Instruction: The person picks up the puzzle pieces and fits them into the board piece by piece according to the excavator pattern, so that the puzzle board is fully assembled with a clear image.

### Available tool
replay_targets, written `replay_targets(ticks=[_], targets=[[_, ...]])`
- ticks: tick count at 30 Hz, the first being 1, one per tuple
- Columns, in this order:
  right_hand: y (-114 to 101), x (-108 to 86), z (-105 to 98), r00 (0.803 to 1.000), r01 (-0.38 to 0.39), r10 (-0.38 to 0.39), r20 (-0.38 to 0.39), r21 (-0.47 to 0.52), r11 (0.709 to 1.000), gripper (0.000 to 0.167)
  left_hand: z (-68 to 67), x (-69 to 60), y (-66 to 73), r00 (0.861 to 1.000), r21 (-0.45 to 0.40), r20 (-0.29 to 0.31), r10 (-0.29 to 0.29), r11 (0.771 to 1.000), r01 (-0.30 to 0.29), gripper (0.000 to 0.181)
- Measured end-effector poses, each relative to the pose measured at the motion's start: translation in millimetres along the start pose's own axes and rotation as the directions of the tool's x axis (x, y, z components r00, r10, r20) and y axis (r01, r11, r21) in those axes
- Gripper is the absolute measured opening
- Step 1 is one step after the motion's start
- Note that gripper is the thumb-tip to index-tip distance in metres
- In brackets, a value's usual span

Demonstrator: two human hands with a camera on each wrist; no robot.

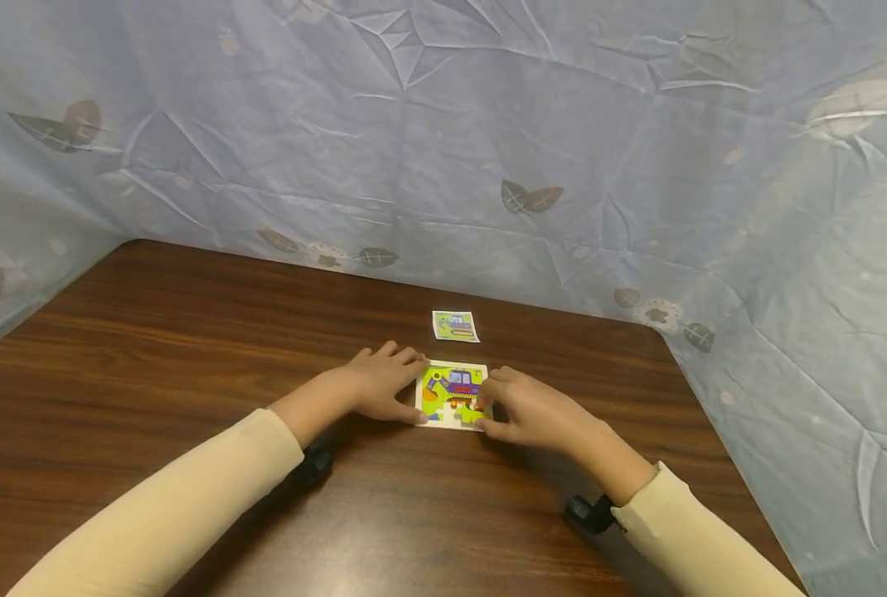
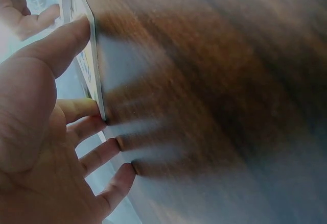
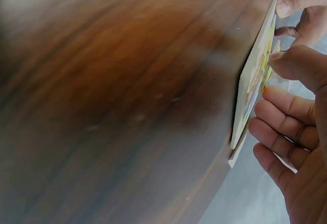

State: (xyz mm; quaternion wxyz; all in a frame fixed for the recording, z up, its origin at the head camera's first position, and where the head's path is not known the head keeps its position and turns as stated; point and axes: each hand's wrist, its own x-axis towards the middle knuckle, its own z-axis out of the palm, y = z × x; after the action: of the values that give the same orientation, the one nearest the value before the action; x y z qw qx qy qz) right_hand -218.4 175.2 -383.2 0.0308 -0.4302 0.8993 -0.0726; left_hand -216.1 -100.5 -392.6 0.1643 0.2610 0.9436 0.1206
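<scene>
A small jigsaw board [image 1: 451, 426] with a white border lies on the table; its picture is a purple excavator on green, with a pale gap at the lower middle. My left hand [image 1: 384, 385] spreads along its left side, the thumb touching the near corner and the index finger the far corner. In the left wrist view the other fingertips rest on the table. Over the board's right side, my right hand [image 1: 540, 410] pinches a small jigsaw piece [image 3: 267, 76] between thumb and index finger. The fingers partly hide this piece.
Behind the board lies a small picture card [image 1: 454, 326] showing a similar excavator. The brown wooden table [image 1: 190, 348] ends at a pale, leaf-patterned cloth [image 1: 443, 166] hanging at the back and sides.
</scene>
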Motion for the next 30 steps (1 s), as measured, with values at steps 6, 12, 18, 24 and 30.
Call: replay_targets(ticks=[6,12,18,24,30], targets=[[-6.0,10.5,1.8,1.000,0.024,-0.024,0.011,-0.005,1.000,0.016,1.2,-1.6,-0.6,1.000,-0.004,-0.010,-0.002,1.000,0.002,0.089],[-8.5,12.1,8.1,1.000,0.004,-0.004,0.011,-0.022,1.000,0.019,3.4,1.0,0.1,1.000,-0.013,-0.016,0.009,1.000,-0.010,0.089],[-12.9,12.6,10.2,1.000,0.005,-0.005,-0.006,-0.006,1.000,0.019,1.3,-0.9,1.2,1.000,-0.012,-0.014,-0.001,1.000,0.000,0.089],[-15.6,16.1,12.7,1.000,-0.021,0.021,-0.003,0.034,0.999,0.014,0.9,-0.7,0.5,1.000,-0.013,-0.015,0.001,1.000,-0.002,0.089],[-15.1,19.6,11.3,1.000,-0.020,0.019,0.011,0.070,0.997,0.010,0.5,-0.2,0.0,1.000,-0.013,-0.020,0.005,1.000,-0.005,0.090]])
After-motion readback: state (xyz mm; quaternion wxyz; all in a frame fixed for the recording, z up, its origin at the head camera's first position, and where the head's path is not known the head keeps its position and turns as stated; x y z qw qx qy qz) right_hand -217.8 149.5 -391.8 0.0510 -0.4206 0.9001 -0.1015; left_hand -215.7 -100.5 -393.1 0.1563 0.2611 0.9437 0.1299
